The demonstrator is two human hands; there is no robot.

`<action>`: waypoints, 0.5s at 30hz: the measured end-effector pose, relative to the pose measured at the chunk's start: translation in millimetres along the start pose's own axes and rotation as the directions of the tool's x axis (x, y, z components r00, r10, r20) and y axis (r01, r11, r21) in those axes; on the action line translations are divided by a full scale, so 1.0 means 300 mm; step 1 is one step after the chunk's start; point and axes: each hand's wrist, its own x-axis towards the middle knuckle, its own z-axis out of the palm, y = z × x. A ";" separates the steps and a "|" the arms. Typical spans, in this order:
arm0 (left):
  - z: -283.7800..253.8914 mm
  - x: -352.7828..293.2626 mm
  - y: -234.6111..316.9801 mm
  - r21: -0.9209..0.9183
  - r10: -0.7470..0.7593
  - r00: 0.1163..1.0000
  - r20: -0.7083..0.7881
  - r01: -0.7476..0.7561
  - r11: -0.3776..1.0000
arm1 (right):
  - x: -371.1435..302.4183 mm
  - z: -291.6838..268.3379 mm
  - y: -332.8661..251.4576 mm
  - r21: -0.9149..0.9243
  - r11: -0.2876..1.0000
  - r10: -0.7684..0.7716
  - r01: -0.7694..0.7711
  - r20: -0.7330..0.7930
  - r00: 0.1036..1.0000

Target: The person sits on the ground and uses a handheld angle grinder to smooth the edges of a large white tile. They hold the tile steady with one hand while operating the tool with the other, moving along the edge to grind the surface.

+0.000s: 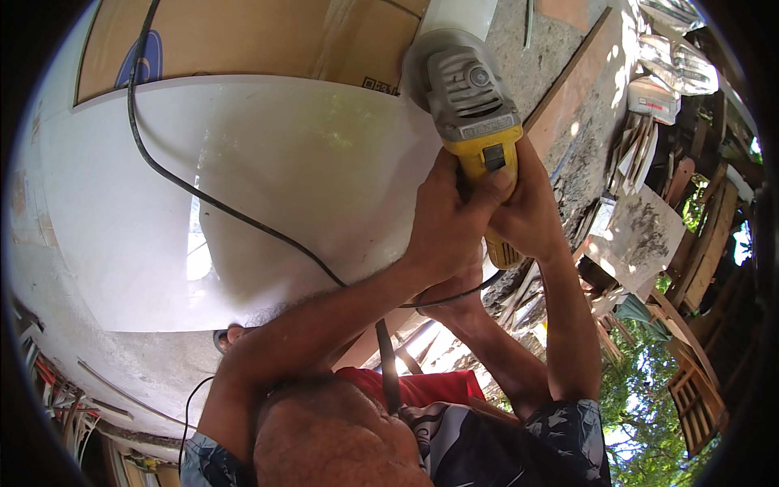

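Observation:
A yellow and grey angle grinder (475, 105) is gripped by both hands, its head pointing away from me. My left hand (450, 203) is closed around the left side of the body, with the thumb below the black switch. My right hand (527, 207) wraps the body from the right. The grinder's pale round disc (415, 69) lies over the right edge of a cardboard sheet (268, 40), close to a corner of the large white panel (268, 178). Whether the disc touches either surface, I cannot tell. Parts of my fingers are hidden behind the tool.
A black cable (235, 217) runs across the panel and behind my left forearm towards the grinder's rear. Behind my arms is a bare limb (487, 333), partly hidden. A long wooden board (568, 77) lies at the right. Stacked boards and scrap wood (641, 235) stand beyond it.

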 end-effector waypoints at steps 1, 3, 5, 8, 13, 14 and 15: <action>-0.001 -0.002 0.004 0.013 -0.007 1.000 -0.005 0.007 1.000 | 0.003 -0.009 0.014 -0.025 1.000 -0.011 0.011 0.017 1.000; -0.009 -0.003 0.006 0.036 -0.021 1.000 -0.006 0.021 0.999 | 0.004 -0.011 0.016 -0.049 0.999 -0.021 0.022 0.033 0.999; -0.023 0.001 0.007 0.058 -0.032 0.999 -0.006 0.032 0.998 | 0.011 0.001 0.002 -0.045 0.999 -0.023 0.025 0.040 0.999; -0.022 -0.009 0.012 0.057 -0.019 1.000 -0.023 0.020 0.998 | 0.007 0.008 0.000 -0.036 0.999 -0.001 0.003 0.042 0.999; -0.026 -0.011 0.026 0.076 -0.001 1.000 -0.029 0.003 0.997 | 0.010 0.007 -0.045 -0.029 0.997 0.074 -0.071 0.097 0.993; -0.027 -0.010 0.026 0.063 0.006 0.999 -0.032 -0.004 0.998 | 0.010 0.007 -0.056 -0.025 0.993 0.114 -0.112 0.117 0.987; -0.030 -0.010 0.026 0.064 -0.001 1.000 -0.030 0.003 0.998 | 0.011 0.009 -0.057 -0.027 0.994 0.109 -0.106 0.117 0.987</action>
